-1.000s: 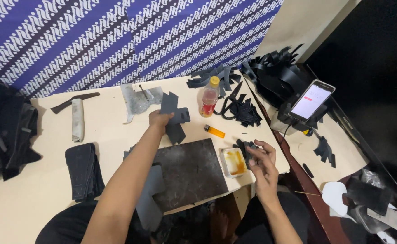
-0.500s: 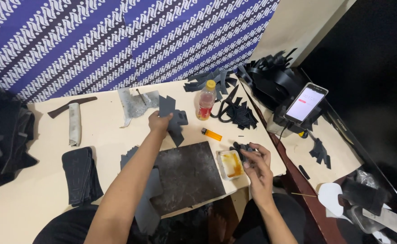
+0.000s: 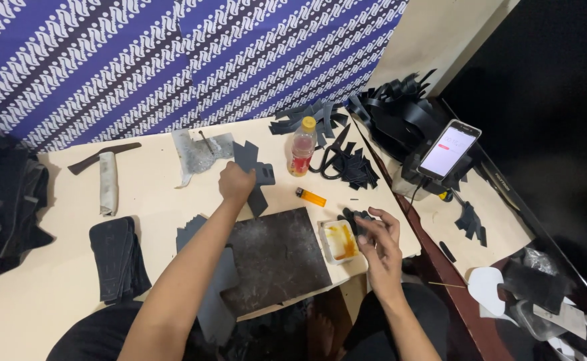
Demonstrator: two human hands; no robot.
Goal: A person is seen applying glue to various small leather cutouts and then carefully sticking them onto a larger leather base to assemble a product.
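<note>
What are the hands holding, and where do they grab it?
The left hand grips a dark cut-out piece at its left edge. The right hand has its fingertips on small black pieces beside the glue tray; the exact hold cannot be told.

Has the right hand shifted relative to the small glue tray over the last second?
Yes, slightly. The right hand has closed in leftward on the glue tray, its fingers bunching over the small dark pieces beside it.
</note>
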